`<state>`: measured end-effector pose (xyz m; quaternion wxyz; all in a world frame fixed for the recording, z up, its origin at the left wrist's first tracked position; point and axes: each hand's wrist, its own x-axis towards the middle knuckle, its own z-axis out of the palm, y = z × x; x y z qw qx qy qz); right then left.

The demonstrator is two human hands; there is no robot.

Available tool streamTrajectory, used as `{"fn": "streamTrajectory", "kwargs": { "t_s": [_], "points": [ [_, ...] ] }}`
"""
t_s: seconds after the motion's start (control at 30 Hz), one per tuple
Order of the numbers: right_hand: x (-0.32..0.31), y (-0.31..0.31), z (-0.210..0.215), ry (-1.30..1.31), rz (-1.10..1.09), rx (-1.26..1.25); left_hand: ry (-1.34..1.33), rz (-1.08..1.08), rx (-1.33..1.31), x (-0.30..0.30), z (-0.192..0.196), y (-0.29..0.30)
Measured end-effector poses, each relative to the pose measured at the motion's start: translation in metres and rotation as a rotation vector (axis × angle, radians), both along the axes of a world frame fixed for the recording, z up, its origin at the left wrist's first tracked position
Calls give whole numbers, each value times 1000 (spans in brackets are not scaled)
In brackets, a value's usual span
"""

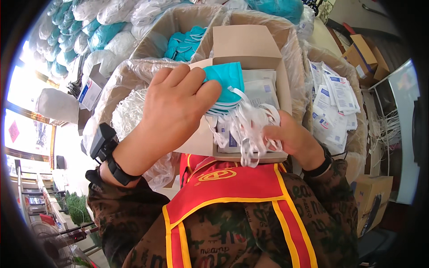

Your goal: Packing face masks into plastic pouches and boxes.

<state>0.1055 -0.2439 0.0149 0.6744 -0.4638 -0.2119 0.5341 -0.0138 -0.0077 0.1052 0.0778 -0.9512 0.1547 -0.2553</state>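
A stack of teal face masks (226,77) is gripped at its left side by my left hand (181,96), fingers curled round the edge. White elastic straps (252,127) hang from the stack in a loose bunch. My right hand (292,134) is closed on the right side of that bunch; its fingertips are partly hidden by the straps. Both hands are above an open cardboard box (248,42) in front of my red apron. Flat white packets (261,89) lie inside the box, partly covered by the masks and straps.
Behind the box, a plastic-lined carton (154,44) holds loose teal masks (185,43). White straps (129,111) are heaped at left. At right, another lined carton holds printed white packets (333,98). Filled bags (107,35) are piled at the far left. Cardboard boxes (371,198) stand at right.
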Motion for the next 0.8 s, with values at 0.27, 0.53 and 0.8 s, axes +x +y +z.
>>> {"fn": "streamTrajectory", "kwargs": {
  "t_s": [0.27,0.53,0.8],
  "points": [
    [-12,37,-8,-228,87,84,-48,-48,35,9,9,-8],
    [-16,1,52,-212,135,-57,174,-5,-121,-1,-6,-3],
    [-2,-9,80,-1735,-121,24,341,-297,-365,-4,-11,-38]
  ]
}}
